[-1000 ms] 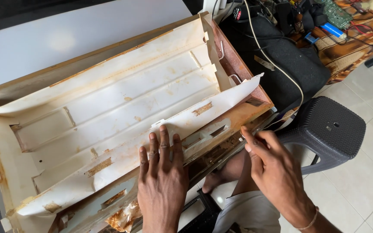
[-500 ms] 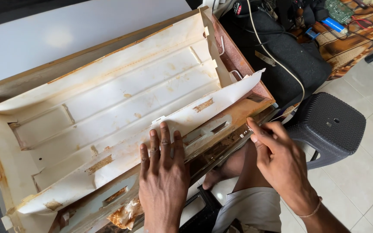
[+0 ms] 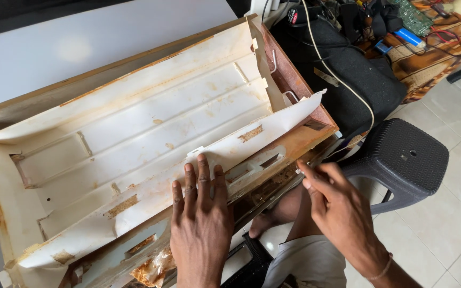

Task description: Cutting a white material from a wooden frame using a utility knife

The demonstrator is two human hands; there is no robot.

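Left hand [image 3: 201, 224] laid flat, palm down, on the near flap of a stained white liner [image 3: 150, 144]; fingers [image 3: 204, 176] straight and pressed close together, gripping nothing. Right hand [image 3: 337, 213] just beside the near right edge of the rusty casing [image 3: 300, 141], fingers [image 3: 316, 173] loosely bunched, fingertips at that edge; cannot tell whether pinching anything. Liner seated inside the casing like a tray in a box, ribbed floor bare, rust marks and small slots along its walls. Casing lying across the lap, tilted, its far side against a white surface [image 3: 81, 42]. Dark plastic stool [image 3: 401, 160] on the tiled floor [image 3: 454, 234] to the right. Beyond it, a black bag [image 3: 358, 74] with a pale cable [image 3: 342, 80] draped over it, near a patterned cloth [image 3: 444, 48] strewn with small electronic parts.
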